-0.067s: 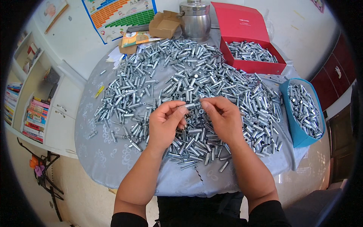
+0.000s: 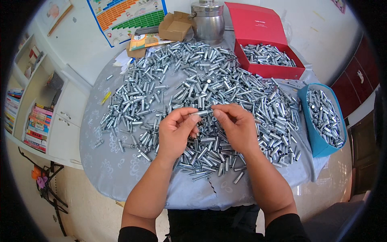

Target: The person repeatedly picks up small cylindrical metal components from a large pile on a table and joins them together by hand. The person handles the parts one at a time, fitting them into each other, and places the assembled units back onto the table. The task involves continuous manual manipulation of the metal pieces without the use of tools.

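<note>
Over the middle of the table my two hands meet at a shiny metal sleeve, held nearly level. My left hand is closed, pinching the sleeve's left part between thumb and fingers. At its right end my right hand is closed too, thumb against forefinger; the fingertips hide that end, and any small part there cannot be made out. Below and around both hands spreads a large pile of loose metal sleeves and bolts, lying at all angles.
A red box with its lid raised holds more metal parts at the back right; a teal bin of them stands at the right edge. A steel pot, an open cardboard box and a yellow object are on the grey tablecloth.
My right hand has shifted slightly left, its fingertips closing in on the sleeve's right end. The left hand stays where it was.
</note>
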Demonstrator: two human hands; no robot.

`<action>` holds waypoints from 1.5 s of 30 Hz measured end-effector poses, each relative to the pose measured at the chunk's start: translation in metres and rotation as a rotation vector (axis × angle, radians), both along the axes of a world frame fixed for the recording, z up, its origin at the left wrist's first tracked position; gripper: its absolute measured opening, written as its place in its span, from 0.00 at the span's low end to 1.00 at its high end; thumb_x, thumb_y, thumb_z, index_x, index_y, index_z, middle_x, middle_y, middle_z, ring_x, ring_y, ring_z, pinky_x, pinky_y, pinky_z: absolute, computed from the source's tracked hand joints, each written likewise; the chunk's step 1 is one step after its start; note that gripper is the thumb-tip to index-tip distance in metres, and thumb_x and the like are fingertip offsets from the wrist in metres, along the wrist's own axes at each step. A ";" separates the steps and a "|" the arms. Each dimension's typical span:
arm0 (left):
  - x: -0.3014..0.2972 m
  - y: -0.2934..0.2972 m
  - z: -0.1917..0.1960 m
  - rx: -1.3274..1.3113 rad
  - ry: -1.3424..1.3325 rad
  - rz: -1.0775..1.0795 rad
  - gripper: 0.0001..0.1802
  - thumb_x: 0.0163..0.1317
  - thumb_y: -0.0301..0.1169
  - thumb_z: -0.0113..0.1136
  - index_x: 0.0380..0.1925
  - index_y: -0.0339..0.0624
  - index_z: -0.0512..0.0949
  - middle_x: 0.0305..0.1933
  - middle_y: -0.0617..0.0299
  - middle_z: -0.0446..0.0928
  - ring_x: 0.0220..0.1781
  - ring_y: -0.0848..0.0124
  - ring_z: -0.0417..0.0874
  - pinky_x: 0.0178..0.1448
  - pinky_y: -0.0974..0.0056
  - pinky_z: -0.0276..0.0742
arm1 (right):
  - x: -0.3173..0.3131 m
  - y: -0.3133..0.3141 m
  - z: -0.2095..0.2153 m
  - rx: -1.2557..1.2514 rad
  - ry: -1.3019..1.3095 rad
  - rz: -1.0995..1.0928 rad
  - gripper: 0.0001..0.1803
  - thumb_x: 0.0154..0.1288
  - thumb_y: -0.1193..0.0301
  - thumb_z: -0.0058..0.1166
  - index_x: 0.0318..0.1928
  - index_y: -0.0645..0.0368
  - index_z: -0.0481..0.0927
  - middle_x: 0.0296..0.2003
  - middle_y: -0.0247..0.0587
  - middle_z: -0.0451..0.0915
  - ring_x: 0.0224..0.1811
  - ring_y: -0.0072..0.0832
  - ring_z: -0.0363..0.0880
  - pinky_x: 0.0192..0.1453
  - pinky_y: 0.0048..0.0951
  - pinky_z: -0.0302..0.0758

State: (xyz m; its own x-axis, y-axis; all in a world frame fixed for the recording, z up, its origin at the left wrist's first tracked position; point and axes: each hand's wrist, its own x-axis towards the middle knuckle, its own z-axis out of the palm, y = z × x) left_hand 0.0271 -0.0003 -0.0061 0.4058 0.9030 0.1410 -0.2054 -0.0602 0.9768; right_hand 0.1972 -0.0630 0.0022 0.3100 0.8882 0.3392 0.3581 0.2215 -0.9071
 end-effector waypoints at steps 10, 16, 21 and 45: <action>0.000 -0.003 0.005 -0.063 0.011 -0.056 0.07 0.63 0.24 0.60 0.40 0.36 0.76 0.32 0.58 0.82 0.23 0.78 0.78 0.26 0.74 0.74 | -0.005 -0.001 0.006 -0.148 0.381 0.173 0.09 0.65 0.73 0.58 0.44 0.64 0.80 0.27 0.30 0.79 0.27 0.16 0.75 0.31 0.19 0.72; -0.002 0.001 0.005 -0.004 -0.037 0.057 0.04 0.63 0.25 0.59 0.37 0.37 0.76 0.32 0.57 0.82 0.23 0.79 0.77 0.25 0.75 0.73 | 0.003 0.003 0.007 -0.128 0.583 0.029 0.07 0.68 0.72 0.55 0.42 0.62 0.78 0.27 0.30 0.78 0.21 0.11 0.69 0.22 0.14 0.64; 0.001 0.000 0.002 0.026 0.006 0.057 0.04 0.63 0.24 0.59 0.37 0.38 0.76 0.32 0.58 0.82 0.23 0.80 0.77 0.26 0.75 0.73 | -0.004 0.003 0.008 -0.019 0.474 -0.095 0.15 0.67 0.73 0.55 0.53 0.62 0.76 0.27 0.30 0.79 0.25 0.13 0.72 0.26 0.15 0.67; -0.050 0.020 0.026 0.637 0.666 -0.281 0.11 0.46 0.25 0.69 0.32 0.40 0.83 0.31 0.63 0.76 0.32 0.73 0.77 0.33 0.69 0.69 | 0.009 0.009 0.006 0.346 0.740 -0.132 0.32 0.71 0.77 0.45 0.71 0.64 0.47 0.63 0.60 0.66 0.59 0.41 0.74 0.58 0.35 0.77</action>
